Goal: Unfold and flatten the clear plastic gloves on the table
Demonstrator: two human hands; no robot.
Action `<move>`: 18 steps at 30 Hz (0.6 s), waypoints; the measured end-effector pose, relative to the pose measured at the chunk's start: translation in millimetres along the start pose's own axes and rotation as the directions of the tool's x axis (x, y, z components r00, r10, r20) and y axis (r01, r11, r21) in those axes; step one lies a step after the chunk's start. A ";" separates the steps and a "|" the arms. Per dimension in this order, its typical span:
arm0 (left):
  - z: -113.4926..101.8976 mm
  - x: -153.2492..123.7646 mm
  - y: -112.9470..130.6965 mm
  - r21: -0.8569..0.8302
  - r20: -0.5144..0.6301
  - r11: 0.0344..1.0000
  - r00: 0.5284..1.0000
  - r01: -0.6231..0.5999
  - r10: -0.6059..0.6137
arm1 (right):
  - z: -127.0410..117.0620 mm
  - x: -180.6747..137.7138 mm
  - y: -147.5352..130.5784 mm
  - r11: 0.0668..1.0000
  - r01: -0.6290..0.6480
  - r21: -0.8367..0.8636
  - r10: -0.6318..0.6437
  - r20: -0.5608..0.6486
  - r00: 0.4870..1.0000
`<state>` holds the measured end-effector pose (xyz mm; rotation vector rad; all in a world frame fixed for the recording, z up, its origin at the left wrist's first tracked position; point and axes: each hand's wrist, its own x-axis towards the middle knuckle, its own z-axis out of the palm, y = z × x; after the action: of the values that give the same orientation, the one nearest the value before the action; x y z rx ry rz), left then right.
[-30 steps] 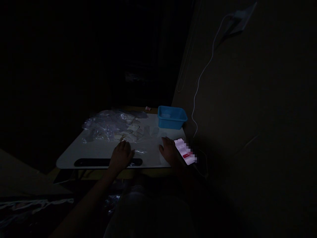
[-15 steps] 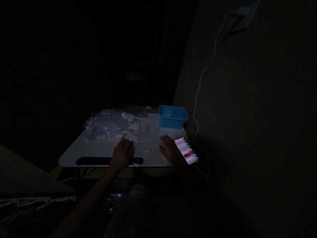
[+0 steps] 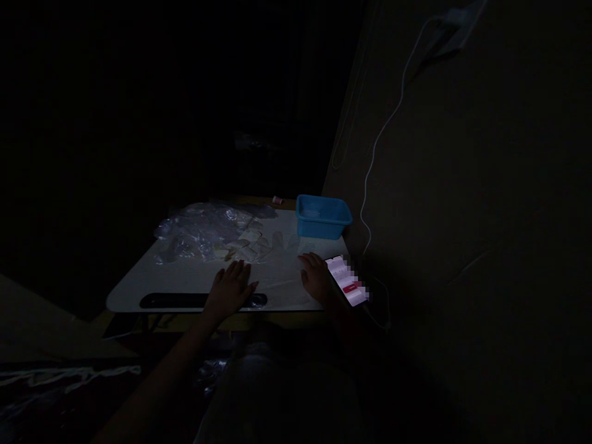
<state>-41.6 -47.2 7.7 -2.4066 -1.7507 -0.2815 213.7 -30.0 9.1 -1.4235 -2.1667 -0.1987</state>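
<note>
Dimly, left hand (image 3: pixel 226 293) and right hand (image 3: pixel 315 279) show spread fingers beside clear plastic (image 3: pixel 280 283) (edges lost in gloom).

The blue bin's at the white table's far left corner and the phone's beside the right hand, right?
Not left: the head view shows the blue bin at the far right corner of the white table. The phone is beside the right hand.

Lit phone (image 3: pixel 340 277) by desk (image 3: pixel 157 277), right side. White cable (image 3: pixel 375 147) hanging from wall socket (image 3: pixel 468 31). Small pink-and-white item (image 3: pixel 277 200) at rear.
</note>
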 end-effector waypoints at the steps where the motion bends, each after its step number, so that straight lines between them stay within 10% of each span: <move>1: 0.7 0.1 -0.1 -0.001 -0.001 1.000 1.000 0.003 -0.003 | -0.8 0.1 -0.2 1.000 0.003 -0.003 -0.003 0.006 1.000; 18: 6.4 -1.7 -7.2 -0.077 -0.098 0.995 0.993 -0.069 0.061 | -3.0 0.7 -2.5 1.000 -0.021 -0.008 0.021 0.006 1.000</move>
<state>-48.6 -45.1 1.1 -2.4554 -1.6465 -0.4593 212.2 -31.7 12.4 -1.4521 -2.1572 -0.1952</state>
